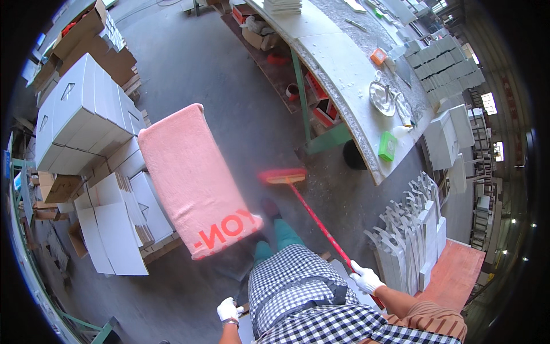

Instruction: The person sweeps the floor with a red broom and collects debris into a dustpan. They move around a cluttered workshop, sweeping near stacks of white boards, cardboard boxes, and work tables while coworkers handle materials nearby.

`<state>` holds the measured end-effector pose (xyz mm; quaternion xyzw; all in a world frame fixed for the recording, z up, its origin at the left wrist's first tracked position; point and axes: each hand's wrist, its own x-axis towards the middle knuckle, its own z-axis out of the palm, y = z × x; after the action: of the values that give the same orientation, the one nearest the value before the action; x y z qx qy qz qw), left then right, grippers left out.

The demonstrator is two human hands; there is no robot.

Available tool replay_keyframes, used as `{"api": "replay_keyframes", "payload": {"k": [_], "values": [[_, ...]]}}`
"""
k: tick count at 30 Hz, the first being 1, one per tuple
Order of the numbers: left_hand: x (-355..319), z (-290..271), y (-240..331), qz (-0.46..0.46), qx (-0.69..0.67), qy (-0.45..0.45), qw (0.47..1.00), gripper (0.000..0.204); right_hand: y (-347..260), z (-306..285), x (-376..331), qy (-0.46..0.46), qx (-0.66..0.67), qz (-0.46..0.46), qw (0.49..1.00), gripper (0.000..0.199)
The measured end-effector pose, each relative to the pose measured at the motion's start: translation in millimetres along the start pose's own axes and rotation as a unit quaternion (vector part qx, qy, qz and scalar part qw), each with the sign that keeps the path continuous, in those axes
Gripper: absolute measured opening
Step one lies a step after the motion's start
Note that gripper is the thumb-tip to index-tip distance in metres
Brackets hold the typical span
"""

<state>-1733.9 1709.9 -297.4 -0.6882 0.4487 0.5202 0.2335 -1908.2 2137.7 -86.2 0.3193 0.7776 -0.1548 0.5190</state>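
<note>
dusty floor (pixel 229 74); right hand (pixel 365 279) hides broom handle (pixel 321 226) end.

Daylight fills the hall, coming mainly from the bright windows (pixel 488 103) along the right, which burn out to white. The floor (pixel 229 74) is evenly lit in soft grey, with only a faint shadow under the desk (pixel 344 69). The white boxes (pixel 80 109) at the left look slightly overexposed. The broom (pixel 282 176) head is smeared by motion blur. Straight edges bow strongly toward the rim, and a black border rings the round fisheye view. Far corners turn dim and soft.
</note>
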Motion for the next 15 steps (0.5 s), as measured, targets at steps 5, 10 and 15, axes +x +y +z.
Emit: {"api": "replay_keyframes", "payload": {"k": [5,10,15], "values": [[7.0,-12.3,-0.2,-0.013,-0.006,-0.001,1.0,0.017,4.1,4.8,-1.4,0.026,-0.034,-0.048,0.998,0.058],[10.7,-13.5,-1.3,-0.055,0.023,0.005,0.998,0.022,-96.3,5.9,115.3,0.127,-0.136,-0.3,0.936,0.058],[5.3,-8.0,-2.2,-0.021,0.045,-0.006,0.999,0.019,-185.5,1.0,207.3,0.167,-0.202,-0.318,0.911,0.05]]}}
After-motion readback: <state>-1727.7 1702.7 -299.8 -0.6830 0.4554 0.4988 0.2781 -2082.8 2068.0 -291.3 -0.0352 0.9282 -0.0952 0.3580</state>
